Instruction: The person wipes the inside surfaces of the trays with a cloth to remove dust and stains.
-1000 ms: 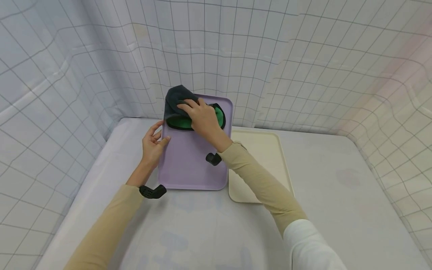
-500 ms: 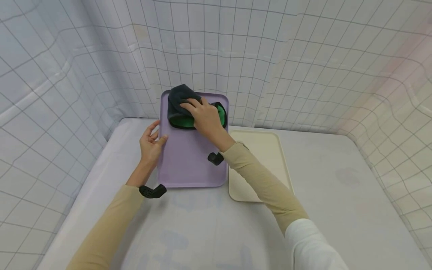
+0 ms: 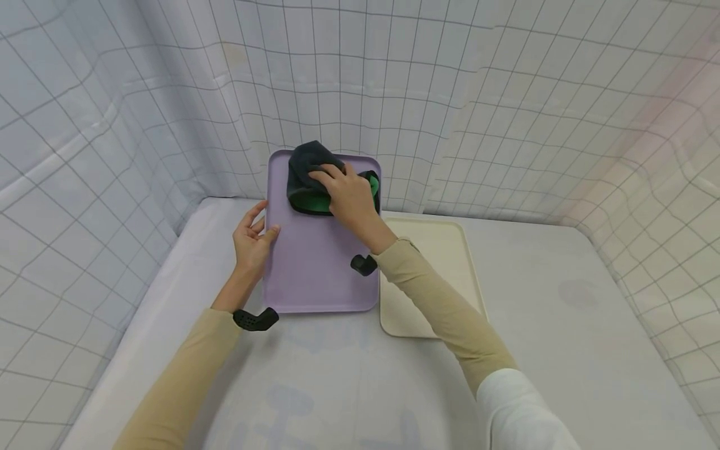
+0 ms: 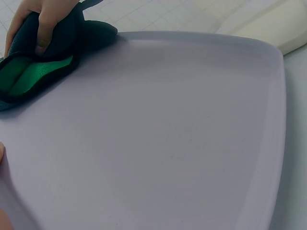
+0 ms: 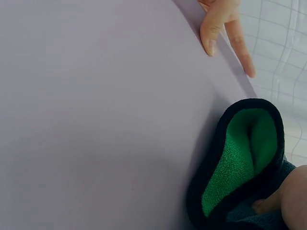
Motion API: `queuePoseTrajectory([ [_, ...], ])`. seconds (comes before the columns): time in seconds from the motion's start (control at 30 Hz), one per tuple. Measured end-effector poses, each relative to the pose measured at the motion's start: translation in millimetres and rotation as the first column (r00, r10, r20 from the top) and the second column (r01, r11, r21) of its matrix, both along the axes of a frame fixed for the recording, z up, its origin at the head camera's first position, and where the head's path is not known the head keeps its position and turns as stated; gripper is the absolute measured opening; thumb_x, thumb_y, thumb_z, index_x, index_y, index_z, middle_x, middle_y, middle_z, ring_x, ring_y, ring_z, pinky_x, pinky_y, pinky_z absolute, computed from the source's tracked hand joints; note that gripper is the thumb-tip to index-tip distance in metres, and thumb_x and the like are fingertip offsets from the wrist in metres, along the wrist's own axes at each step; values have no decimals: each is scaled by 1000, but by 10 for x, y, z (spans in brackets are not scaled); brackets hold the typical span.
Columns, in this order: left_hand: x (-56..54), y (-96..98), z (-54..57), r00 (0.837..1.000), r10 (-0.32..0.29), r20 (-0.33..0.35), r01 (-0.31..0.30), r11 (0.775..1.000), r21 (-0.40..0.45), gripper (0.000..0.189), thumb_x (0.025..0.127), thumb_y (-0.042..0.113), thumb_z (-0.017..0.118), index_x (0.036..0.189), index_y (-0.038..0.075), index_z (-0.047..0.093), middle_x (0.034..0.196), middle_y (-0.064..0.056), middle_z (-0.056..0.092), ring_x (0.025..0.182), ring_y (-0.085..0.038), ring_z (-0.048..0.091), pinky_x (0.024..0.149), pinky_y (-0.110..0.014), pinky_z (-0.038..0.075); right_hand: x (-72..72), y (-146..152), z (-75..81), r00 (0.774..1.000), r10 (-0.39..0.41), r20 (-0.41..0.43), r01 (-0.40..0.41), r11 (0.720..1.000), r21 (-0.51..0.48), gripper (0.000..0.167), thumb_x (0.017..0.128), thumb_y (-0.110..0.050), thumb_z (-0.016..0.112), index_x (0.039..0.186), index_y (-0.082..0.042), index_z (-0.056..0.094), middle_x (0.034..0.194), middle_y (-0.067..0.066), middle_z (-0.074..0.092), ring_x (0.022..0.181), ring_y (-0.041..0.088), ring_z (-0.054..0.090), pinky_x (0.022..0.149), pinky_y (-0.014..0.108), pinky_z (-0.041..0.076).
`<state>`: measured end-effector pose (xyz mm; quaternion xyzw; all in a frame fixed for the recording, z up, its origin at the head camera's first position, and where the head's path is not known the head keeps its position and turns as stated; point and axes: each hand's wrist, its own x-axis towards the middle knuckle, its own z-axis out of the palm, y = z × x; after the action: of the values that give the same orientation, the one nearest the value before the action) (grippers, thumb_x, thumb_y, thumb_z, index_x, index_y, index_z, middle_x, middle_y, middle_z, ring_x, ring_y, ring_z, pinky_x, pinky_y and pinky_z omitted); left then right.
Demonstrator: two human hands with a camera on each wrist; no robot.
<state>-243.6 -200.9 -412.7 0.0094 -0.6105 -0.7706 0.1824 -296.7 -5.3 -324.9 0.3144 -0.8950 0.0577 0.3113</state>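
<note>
My left hand (image 3: 251,245) holds a lilac tray (image 3: 317,265) by its left edge, thumb over the rim. At the tray's far end my right hand (image 3: 353,199) grips a bunched cleaning cloth (image 3: 305,167), dark grey outside, with a fuzzy green side and black edging. The left wrist view shows the cloth (image 4: 45,76) pressed onto the tray near its rim, with the thumb dug into the folds. Up close in the right wrist view, the green side of the cloth (image 5: 240,148) opens out in a fold against the tray. Part of the cloth is hidden behind the right hand.
A cream tray (image 3: 433,269) lies on the white-covered table (image 3: 540,312) just right of the lilac tray, partly beneath my right forearm. White grid-patterned curtains (image 3: 394,94) stand behind the table and along both sides.
The cloth and my right hand have slid rightward along the tray's far end. The tray and my left hand shifted slightly left in the first half second and have stayed there since.
</note>
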Motion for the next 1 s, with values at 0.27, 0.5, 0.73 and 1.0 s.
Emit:
queuePoseTrajectory([
  [0.27, 9, -3, -6, 1000, 17, 2, -17, 1000, 13, 56, 85, -18, 56, 135, 7, 52, 100, 12, 72, 88, -1, 68, 72, -16, 55, -1, 32, -12, 1000, -11, -11, 11, 1000, 5, 46, 86, 1, 60, 125, -23, 64, 127, 0, 63, 100, 29, 63, 51, 32, 52],
  [0.5, 17, -20, 2, 999, 36, 5, -36, 999, 11, 57, 85, -19, 56, 136, 6, 51, 93, 17, 71, 82, 0, 69, 71, -15, 54, -2, 52, -11, 999, -33, -11, 33, 999, 6, 47, 86, 3, 57, 125, -23, 64, 126, 0, 64, 97, 29, 63, 47, 30, 47],
  [0.73, 28, -33, 7, 998, 63, 10, -63, 997, 45, 56, 84, -20, 56, 134, 7, 54, 90, 16, 72, 81, -1, 69, 68, -15, 54, -13, 82, -2, 997, -64, 37, 64, 998, -4, 51, 84, 4, 58, 127, -23, 63, 128, 1, 63, 97, 30, 63, 47, 31, 46],
  [1.0, 37, -61, 24, 996, 81, 29, -83, 996, 45, 58, 84, -20, 55, 136, 7, 53, 119, -11, 65, 84, 0, 69, 72, -14, 54, -45, 140, -20, 994, -90, 66, 92, 996, -21, 51, 85, 3, 58, 128, -23, 62, 130, 1, 62, 99, 31, 62, 48, 33, 47],
])
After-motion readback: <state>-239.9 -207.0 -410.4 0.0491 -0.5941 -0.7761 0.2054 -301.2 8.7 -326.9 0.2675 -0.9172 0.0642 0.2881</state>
